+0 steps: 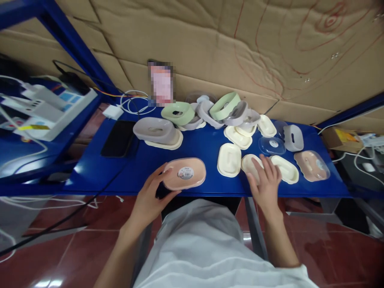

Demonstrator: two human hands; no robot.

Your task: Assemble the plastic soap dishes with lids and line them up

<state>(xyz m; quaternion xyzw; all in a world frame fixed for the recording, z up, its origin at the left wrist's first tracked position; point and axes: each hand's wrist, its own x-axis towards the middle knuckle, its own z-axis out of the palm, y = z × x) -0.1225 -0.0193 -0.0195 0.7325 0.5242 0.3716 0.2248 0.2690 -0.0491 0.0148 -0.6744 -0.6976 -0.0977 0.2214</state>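
My left hand [151, 194] curves around the left end of a pink soap dish [195, 166], its thumb and fingers on either side. A round label with a barcode shows on the dish's face. My right hand [266, 186] lies over a cream soap dish tray [248, 162], fingers stretched out and partly covering it. To its left rests another cream tray [229, 160], and to its right a third cream tray [285, 170]. A pink soap dish with a clear lid [312, 166] sits farther right.
Grey and green soap dish bodies [178, 113] are heaped along the back of the blue table [198, 142]. A clear lid [272, 146] and a grey body [294, 138] stand right. At left are a black phone [117, 139], a white charger [113, 112] and a power strip [72, 106].
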